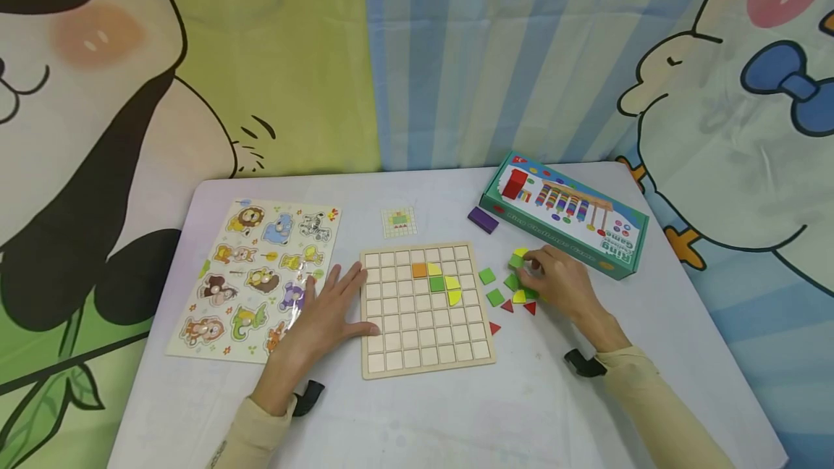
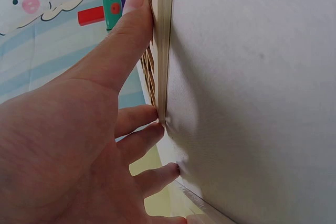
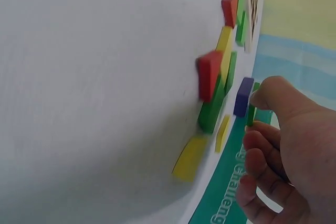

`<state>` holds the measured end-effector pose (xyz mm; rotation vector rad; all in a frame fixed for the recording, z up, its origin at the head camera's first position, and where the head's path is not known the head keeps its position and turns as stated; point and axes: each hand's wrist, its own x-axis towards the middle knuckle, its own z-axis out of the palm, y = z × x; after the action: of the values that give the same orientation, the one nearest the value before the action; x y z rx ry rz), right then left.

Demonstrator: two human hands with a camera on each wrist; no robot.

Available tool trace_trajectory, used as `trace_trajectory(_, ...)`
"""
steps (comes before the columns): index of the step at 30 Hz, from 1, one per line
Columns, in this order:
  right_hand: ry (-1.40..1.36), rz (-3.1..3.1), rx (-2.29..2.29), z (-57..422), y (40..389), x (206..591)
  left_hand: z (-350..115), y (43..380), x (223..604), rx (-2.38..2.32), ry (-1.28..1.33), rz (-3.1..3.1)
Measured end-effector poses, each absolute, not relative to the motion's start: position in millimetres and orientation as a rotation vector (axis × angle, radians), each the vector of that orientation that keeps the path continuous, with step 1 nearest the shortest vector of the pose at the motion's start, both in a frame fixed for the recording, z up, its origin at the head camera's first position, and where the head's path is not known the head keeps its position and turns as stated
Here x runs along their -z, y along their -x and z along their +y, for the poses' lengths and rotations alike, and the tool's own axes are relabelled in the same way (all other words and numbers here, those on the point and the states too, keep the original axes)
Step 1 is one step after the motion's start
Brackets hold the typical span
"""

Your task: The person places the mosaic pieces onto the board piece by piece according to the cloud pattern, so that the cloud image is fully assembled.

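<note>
A wooden grid board (image 1: 426, 373) lies flat mid-table. On it are an orange square (image 1: 419, 271), a green square (image 1: 437, 284) and several yellow quarter-round pieces (image 1: 454, 298). My left hand (image 1: 323, 320) spreads its fingers along the board's left side, its thumb resting on the rim. To the right of the board, my right hand (image 1: 562, 282) is over a loose group of green squares (image 1: 495, 297), yellow pieces (image 1: 519, 297) and red triangles (image 1: 507, 306). In the right wrist view, its thumb and forefinger pinch a thin green tile (image 3: 252, 109).
A small pattern card (image 1: 399, 222) lies behind the board. To the left is an animal picture board (image 1: 260, 273). A green-edged game box (image 1: 567, 212) sits at the back right, with a purple block (image 1: 483, 220) beside it.
</note>
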<state>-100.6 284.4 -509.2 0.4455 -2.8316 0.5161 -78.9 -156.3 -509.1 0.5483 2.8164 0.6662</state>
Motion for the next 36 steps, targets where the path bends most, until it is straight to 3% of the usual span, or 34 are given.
trace_trajectory(19, -1.105, -2.546, -0.503, 186, 93, 505, -156, 80, 509, -0.648, -0.557, 2.817)
trace_trajectory(36, -1.18, -2.63, -0.392, 171, 88, 509, -157, 81, 510, -0.647, -0.563, 2.813)
